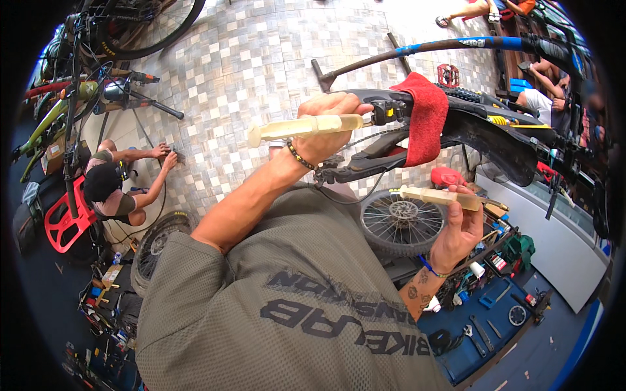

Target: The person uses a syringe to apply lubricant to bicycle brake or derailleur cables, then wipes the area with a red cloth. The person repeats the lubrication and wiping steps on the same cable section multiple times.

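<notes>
My left hand (321, 144) is closed around a translucent yellowish syringe (280, 130), which lies level across it. The syringe's tip meets a black brake caliper (389, 112) at the rear of a dark bike frame (495, 140). A red cloth (427, 120) is draped over that frame, just beyond the caliper. Lower right, my right hand (462, 231) holds a second yellowish syringe (427, 195) between thumb and fingers. A brass-coloured fitting sits on its right end. Part of each syringe barrel is hidden by my fingers.
A wheel (404, 225) lies below the frame. Tools rest on a blue bench mat (479, 326) at lower right. Another person (111, 182) crouches at the left beside a tyre (153, 251). Bikes (98, 91) hang at upper left; a repair-stand leg (424, 49) crosses the top.
</notes>
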Demonstrator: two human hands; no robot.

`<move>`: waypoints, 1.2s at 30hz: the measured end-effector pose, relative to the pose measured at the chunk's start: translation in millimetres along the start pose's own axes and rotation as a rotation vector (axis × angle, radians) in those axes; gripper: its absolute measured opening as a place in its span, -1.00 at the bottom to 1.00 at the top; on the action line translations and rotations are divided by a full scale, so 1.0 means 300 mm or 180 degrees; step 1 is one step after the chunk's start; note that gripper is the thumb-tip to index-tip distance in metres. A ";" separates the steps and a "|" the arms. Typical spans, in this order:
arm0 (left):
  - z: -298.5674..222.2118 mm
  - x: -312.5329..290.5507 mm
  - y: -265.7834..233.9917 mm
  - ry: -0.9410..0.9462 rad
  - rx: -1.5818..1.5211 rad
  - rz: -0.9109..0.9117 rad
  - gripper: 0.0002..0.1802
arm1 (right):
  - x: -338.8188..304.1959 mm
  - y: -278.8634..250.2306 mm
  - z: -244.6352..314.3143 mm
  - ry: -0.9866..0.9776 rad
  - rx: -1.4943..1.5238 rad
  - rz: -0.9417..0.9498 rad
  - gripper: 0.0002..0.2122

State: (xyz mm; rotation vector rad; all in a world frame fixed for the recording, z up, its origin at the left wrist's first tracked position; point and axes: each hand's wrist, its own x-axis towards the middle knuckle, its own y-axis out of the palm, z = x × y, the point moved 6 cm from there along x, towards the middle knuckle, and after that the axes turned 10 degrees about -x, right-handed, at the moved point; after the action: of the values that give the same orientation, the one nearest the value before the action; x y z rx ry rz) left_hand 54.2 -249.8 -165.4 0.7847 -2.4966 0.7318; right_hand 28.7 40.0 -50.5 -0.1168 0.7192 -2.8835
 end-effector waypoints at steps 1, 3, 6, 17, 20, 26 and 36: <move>-0.007 0.005 -0.006 -0.0043 -0.0050 0.0019 -0.63 | 0.000 0.000 -0.002 0.0010 0.0038 -0.0038 -0.67; -0.013 0.012 -0.028 -0.0140 -0.0141 0.0045 -0.64 | 0.003 0.005 -0.004 0.0026 0.0113 -0.0094 -0.70; 0.006 -0.005 -0.030 -0.0623 -0.0324 0.0098 -0.72 | 0.002 -0.005 -0.007 0.0054 0.0077 -0.0121 -0.69; 0.025 -0.094 -0.008 -0.0914 -0.1260 0.0700 -0.69 | 0.007 0.000 -0.009 0.0012 0.0080 -0.0071 -0.70; 0.011 -0.060 -0.029 -0.0768 -0.1271 0.0602 -0.67 | 0.010 0.006 -0.003 -0.0015 0.0092 -0.0063 -0.70; 0.000 0.019 -0.084 0.0160 -0.0460 0.0403 -0.63 | 0.001 0.014 0.000 0.0033 0.0098 -0.0036 -0.71; 0.004 0.088 -0.106 0.1060 0.0151 0.0926 -0.59 | -0.014 0.027 0.016 0.0025 0.0072 -0.0044 -0.70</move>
State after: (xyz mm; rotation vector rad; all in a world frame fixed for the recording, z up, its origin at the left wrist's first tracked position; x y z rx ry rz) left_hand 53.7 -283.4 -141.2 0.2833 -2.3143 0.9380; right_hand 34.7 31.4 -50.3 -0.1081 0.6894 -2.9060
